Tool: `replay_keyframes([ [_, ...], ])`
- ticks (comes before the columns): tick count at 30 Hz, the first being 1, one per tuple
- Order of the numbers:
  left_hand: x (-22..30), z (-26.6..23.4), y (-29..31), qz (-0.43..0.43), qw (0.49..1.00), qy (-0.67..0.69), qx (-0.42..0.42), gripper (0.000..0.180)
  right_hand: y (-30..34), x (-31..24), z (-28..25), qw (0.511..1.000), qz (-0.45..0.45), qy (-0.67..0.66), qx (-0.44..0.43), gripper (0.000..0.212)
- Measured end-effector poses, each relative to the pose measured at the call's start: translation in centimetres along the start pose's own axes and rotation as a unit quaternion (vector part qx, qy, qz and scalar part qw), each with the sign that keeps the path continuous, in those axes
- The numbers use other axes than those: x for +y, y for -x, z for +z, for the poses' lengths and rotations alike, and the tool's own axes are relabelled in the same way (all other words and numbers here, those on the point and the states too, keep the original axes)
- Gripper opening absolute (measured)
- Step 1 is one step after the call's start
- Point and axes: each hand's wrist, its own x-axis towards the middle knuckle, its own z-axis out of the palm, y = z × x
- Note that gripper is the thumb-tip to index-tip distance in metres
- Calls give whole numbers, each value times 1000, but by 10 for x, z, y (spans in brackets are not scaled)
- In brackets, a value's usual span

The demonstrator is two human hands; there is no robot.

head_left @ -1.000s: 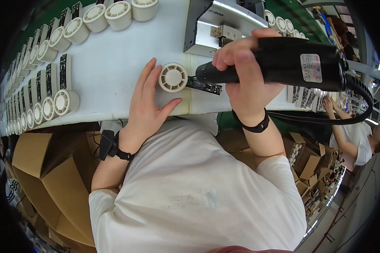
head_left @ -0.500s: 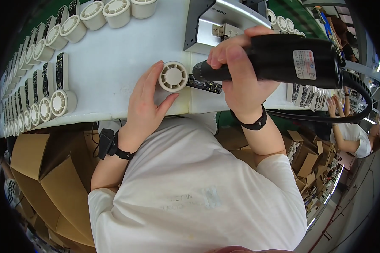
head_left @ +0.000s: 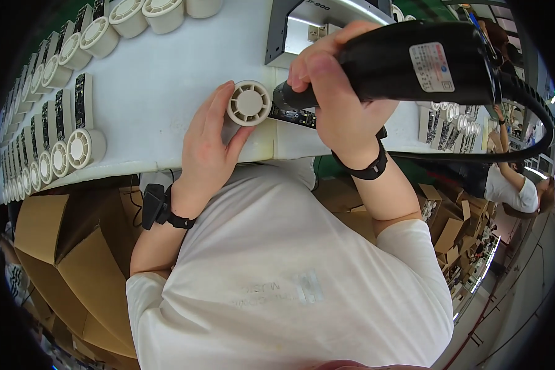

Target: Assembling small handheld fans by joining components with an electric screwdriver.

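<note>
My left hand [head_left: 206, 145] curls its fingers and thumb around a white round cap [head_left: 249, 103] with a slotted, spoked top. A narrow dark circuit board [head_left: 299, 117] extends from the cap to the right, over the white tabletop. My right hand [head_left: 345, 102] grips a black electric screwdriver [head_left: 382, 65] that lies nearly level, with its cable curving off at the rear. The screwdriver's nose [head_left: 282, 97] is beside the cap, over the near end of the board. Its bit is hidden, so contact cannot be made out.
Rows of similar white caps with boards [head_left: 86, 148] line the table's left side, with more [head_left: 453, 120] at the right. A silver metal machine [head_left: 296, 37] stands behind the screwdriver. Open cardboard boxes [head_left: 80, 246] sit below the table edge. Another person [head_left: 515, 185] is far right.
The view has shifted slightly. My right hand and the screwdriver have moved a little left and away from me, and the screwdriver's rear end is higher. My left hand still holds the cap.
</note>
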Motion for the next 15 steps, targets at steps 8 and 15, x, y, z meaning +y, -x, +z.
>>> replay_keyframes([
  [8, -2, 2, 1, 32, 999, -26, 15, 65, -13, -25, -21, 997, -2, -65, 41, 33],
  [15, -2, 4, 4, 45, 998, -33, 24, 63, -40, -33, -39, 985, -105, 19, 133, 35],
])
